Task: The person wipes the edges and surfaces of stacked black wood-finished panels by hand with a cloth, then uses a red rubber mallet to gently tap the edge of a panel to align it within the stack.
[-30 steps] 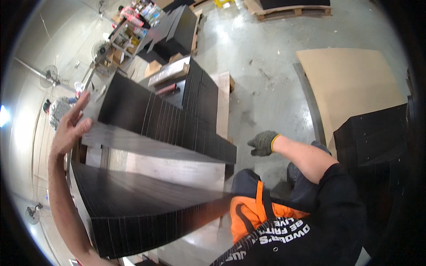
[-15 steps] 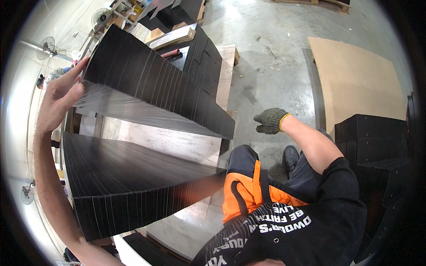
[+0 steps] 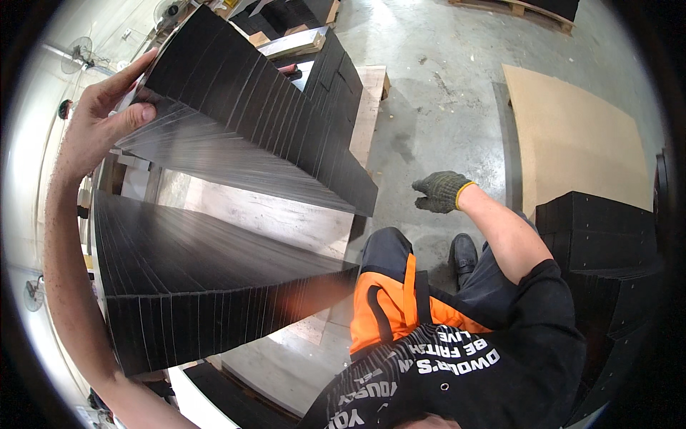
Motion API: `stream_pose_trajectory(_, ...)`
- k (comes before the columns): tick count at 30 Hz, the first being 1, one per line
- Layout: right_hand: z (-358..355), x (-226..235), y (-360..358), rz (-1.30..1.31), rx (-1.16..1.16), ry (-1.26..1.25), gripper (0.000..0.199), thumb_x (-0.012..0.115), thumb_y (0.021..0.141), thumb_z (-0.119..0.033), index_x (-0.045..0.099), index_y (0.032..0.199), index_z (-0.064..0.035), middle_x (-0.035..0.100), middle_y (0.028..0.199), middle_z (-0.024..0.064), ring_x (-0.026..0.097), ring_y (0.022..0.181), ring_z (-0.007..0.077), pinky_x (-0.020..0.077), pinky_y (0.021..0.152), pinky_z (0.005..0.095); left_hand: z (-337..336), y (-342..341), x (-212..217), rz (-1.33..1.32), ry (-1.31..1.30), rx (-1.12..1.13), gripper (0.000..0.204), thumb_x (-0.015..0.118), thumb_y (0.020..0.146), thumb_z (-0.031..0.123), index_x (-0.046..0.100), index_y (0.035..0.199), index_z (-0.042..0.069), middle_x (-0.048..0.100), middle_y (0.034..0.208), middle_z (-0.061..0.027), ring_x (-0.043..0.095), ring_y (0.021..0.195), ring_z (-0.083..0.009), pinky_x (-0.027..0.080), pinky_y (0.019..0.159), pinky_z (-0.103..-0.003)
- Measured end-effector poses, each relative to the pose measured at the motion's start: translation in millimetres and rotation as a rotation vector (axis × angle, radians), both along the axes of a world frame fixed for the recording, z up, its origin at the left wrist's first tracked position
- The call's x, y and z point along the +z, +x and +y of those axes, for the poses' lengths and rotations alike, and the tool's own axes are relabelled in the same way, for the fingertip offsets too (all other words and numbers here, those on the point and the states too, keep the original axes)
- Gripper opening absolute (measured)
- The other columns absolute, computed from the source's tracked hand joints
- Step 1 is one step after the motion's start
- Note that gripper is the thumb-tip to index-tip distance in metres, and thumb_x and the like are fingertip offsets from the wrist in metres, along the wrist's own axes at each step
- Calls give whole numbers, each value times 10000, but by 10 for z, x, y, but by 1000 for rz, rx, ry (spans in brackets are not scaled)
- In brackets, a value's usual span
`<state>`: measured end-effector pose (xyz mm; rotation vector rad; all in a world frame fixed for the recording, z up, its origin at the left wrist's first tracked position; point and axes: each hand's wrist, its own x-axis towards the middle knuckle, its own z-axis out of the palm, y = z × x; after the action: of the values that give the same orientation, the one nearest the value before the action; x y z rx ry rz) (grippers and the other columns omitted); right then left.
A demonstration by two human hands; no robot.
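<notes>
Black sheets (image 3: pixel 243 114), a thick fanned bundle, are tilted up at the far left, their top edge pinched between thumb and fingers of the bare left hand (image 3: pixel 107 114). Below lies a second fanned stack (image 3: pixel 200 286). The gloved right hand (image 3: pixel 441 191) hangs loosely curled and holds nothing, over the concrete floor (image 3: pixel 443 93), near a cardboard sheet (image 3: pixel 579 143).

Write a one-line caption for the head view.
Bare left hand tilts a fanned bundle of thin black sheets off a black stack; gloved right hand hangs free.
</notes>
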<state>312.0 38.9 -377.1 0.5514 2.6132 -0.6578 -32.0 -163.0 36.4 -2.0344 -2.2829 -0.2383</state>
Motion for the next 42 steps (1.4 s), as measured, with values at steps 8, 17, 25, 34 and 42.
stream_pose_trajectory(8, -9, -114, -7, 44, 5, 34, 555, 561, 875, -471, 608, 1269, -83, 649, 1211, 184, 605, 1136, 375, 479, 969, 471, -83, 157, 27, -118, 50, 74, 517, 747, 780, 70, 643, 1275, 176, 731, 1029, -39, 693, 941, -114, 588, 884, -326)
stream_pose_trajectory(17, 20, -74, -18, -15, 35, 16, 582, 545, 896, -469, 577, 1317, -69, 637, 1236, 196, 590, 1165, 374, 463, 996, 460, -82, 457, 23, -111, 143, 90, 379, 696, 830, -44, 725, 1152, 154, 743, 1026, -43, 691, 947, -125, 575, 872, -303)
stream_pose_trajectory(25, -35, -41, -107, -5, 64, 25, 585, 530, 901, -486, 581, 1311, -72, 641, 1229, 189, 595, 1154, 371, 467, 990, 461, -407, 633, 279, 58, 418, -35, 315, 640, 874, -41, 734, 1122, 129, 744, 1013, -75, 701, 940, -150, 569, 849, -289)
stream_pose_trajectory(34, 86, -195, -16, -8, 20, 66, 598, 516, 914, -483, 531, 1350, -74, 644, 1207, 214, 604, 1123, 397, 475, 967, 472, -1593, 1792, 131, 710, 380, -112, 315, 650, 809, -40, 694, 1116, 12, 698, 956, -183, 686, 839, -276, 560, 696, -368)
stream_pose_trajectory(42, -50, -378, -310, 458, -143, -14, 538, 573, 925, -370, 524, 1348, -41, 651, 1187, 220, 628, 1099, 368, 491, 948, 445, -2093, 2290, -672, -7, 315, -205, 455, 675, 878, 305, 633, 1181, -33, 675, 1098, -242, 671, 994, -342, 522, 902, -472)
